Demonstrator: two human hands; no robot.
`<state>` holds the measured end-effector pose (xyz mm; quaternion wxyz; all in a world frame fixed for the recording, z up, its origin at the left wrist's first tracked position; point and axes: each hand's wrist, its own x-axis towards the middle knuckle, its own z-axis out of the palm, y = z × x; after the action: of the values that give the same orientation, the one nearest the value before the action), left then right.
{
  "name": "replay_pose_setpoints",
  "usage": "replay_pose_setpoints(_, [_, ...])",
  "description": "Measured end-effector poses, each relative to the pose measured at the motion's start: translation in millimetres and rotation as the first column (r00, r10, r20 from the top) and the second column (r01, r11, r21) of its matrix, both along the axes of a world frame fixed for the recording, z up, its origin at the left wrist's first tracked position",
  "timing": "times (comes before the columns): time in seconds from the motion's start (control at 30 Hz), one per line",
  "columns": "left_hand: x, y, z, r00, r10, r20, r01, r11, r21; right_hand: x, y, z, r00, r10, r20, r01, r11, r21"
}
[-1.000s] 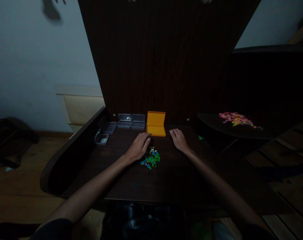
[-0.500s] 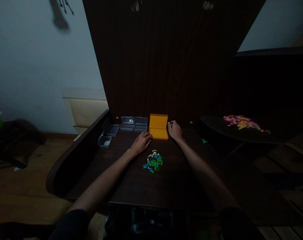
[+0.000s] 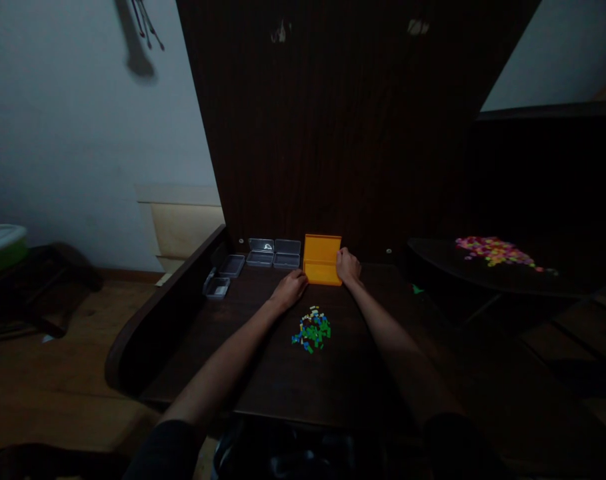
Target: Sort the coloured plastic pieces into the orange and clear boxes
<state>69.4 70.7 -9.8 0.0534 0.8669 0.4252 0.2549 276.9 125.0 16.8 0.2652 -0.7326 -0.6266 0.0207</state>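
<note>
An orange-yellow plastic box (image 3: 323, 273) stands on the dark wooden table with its hinged lid raised at the back; the tray looks bare inside. My left hand (image 3: 289, 289) has its fingers closed at the front left corner of the box. At the right edge, my right hand (image 3: 349, 265) is wrapped on the side of the box, with its fingertips partly hidden. Nearer to me than the box lies a loose pile of small green, blue, white and yellow toy bricks (image 3: 313, 331), touched by neither hand.
Several clear plastic boxes (image 3: 287, 260) with raised lids stand along the table's back left. A raised wooden side (image 3: 147, 313) bounds the table at left. To the right, a dark curved surface holds a heap of pink, yellow and purple pieces (image 3: 497, 251).
My right hand has closed from beside the box onto its right edge. My left fingers have drawn together at the front left corner. The whole view has shifted slightly.
</note>
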Motion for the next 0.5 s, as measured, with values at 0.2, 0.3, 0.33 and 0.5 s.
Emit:
replay_pose_setpoints(0.2, [-5,-9,2.6,0.999,-0.048,0.006,0.048,0.999,0.005,3,-9,0.2,0.998,0.03,0.056,-0.029,0.999,-0.018])
replay_pose_setpoints(0.3, [-11,-18,4.1,0.994,-0.108,0.025,0.107,0.994,0.031,6,-16,0.7,0.994,0.063,0.084,-0.06,0.997,-0.041])
replay_pose_setpoints(0.33, [-13,-21,4.5,0.991,-0.129,0.033,0.128,0.991,0.042,6,-19,1.1,0.993,0.073,0.092,-0.068,0.996,-0.05])
replay_pose_setpoints(0.5, [-19,-36,5.6,0.98,-0.188,0.06,0.184,0.98,0.072,9,-31,3.8,0.988,0.104,0.116,-0.091,0.99,-0.11])
